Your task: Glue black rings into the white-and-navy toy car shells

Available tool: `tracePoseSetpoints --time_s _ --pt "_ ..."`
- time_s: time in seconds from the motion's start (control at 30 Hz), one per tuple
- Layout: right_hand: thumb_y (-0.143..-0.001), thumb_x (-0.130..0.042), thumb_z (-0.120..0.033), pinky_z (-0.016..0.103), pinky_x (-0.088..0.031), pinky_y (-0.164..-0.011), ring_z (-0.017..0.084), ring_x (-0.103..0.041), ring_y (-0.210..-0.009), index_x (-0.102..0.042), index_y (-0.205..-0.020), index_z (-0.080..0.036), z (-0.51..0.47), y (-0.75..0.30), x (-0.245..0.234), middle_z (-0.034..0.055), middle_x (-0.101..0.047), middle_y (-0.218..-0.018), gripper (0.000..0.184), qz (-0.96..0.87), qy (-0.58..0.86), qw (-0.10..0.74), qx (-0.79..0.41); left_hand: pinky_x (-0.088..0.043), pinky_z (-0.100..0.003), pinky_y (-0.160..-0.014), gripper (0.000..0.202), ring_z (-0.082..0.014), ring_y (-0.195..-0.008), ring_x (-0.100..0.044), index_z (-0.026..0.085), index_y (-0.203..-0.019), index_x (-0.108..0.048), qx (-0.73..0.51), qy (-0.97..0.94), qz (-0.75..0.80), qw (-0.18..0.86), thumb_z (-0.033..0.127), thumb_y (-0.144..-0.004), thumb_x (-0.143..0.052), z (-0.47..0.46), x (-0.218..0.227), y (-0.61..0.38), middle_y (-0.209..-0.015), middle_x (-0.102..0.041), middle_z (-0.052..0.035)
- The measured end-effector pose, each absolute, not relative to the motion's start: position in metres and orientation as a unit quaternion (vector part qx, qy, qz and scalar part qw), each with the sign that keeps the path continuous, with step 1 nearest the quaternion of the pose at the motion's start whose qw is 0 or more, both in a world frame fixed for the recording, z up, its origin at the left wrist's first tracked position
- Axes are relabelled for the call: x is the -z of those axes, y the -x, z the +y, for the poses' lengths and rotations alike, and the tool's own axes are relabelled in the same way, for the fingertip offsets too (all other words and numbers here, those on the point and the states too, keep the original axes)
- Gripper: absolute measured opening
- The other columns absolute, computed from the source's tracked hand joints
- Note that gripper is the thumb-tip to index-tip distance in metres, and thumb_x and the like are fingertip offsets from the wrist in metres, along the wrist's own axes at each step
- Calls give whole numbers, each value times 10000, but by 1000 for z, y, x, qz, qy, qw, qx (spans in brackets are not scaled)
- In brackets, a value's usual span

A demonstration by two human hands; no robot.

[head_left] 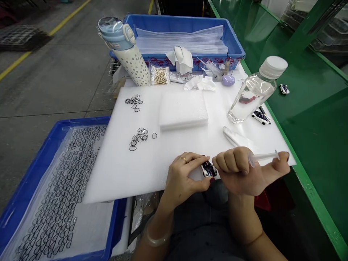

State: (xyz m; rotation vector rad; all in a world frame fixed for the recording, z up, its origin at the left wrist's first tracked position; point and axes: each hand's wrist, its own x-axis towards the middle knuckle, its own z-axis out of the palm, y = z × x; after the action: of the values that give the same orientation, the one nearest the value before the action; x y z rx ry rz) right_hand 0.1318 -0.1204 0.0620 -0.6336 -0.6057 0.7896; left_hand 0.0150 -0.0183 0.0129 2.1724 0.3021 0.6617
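Between the thumb and fingers of my left hand (pixel 183 177) is a small white-and-black toy car (pixel 208 169), held close to the front edge of the white foam board (pixel 122 174). My right hand (pixel 244 172) is wrapped round a clear syringe (pixel 263 156), its thumb by the plunger end. The syringe's tip is hidden by the fingers, close beside the car. Two loose groups of thin black rings (pixel 140 137) lie on the board to the left. A white foam block (pixel 183 110) sits in the middle.
A clear bottle (pixel 254 90) stands at the right, near another toy car (pixel 261 117). Behind are a dotted flask (pixel 127 54), cotton swabs (pixel 160 75), tissues and a blue bin (pixel 179 21). A blue tray (pixel 51 145) with many black rings lies lower left.
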Motion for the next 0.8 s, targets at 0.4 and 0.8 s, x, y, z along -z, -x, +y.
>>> tracePoseSetpoints --time_s 0.4,0.8 --pt "-768 -393 -841 284 -195 -422 87 -169 -408 -276 -512 -221 -118 -131 -56 -69 -153 -432 681 -301 328 811 -381 -566 -403 -755 317 -238 -840 -680 212 -1009 -744 -267 -863 128 409 257 -696 -772 -20 -14 -16 -911 -732 -47" --pt "-785 -400 -792 293 -220 -437 94 -191 -403 -281 -509 -224 -121 -124 -59 -59 -201 -423 642 -305 357 820 -328 -558 -417 -767 322 -246 -861 -679 207 -1030 -739 -264 -863 126 412 270 -717 -772 -20 -11 -15 -928 -737 -52"
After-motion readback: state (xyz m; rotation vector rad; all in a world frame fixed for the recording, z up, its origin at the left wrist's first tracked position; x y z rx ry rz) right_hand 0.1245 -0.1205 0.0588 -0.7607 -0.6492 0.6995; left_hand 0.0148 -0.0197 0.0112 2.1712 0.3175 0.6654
